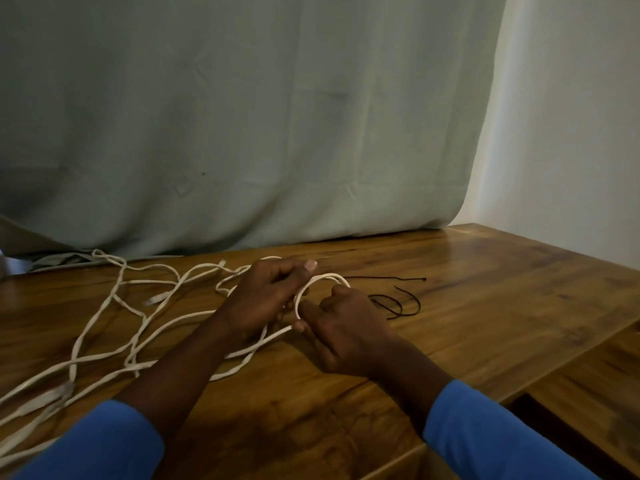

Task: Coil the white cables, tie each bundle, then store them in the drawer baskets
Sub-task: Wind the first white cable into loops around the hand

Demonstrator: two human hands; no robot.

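Observation:
Long white cables (pixel 104 306) lie tangled across the left half of the wooden table (pixel 502 282). My left hand (pixel 266 296) grips a small coil of white cable (pixel 322 280) held above the table, thumb on top. My right hand (pixel 343 327) sits just right of it and pinches the cable strand that runs off to the left. Two thin black ties (pixel 398 303) lie on the table just beyond my right hand.
A pale green curtain (pixel 242 116) hangs behind the table and touches its back edge. A white wall (pixel 571 133) stands at the right. The table's right edge drops to a lower wooden surface (pixel 595 379).

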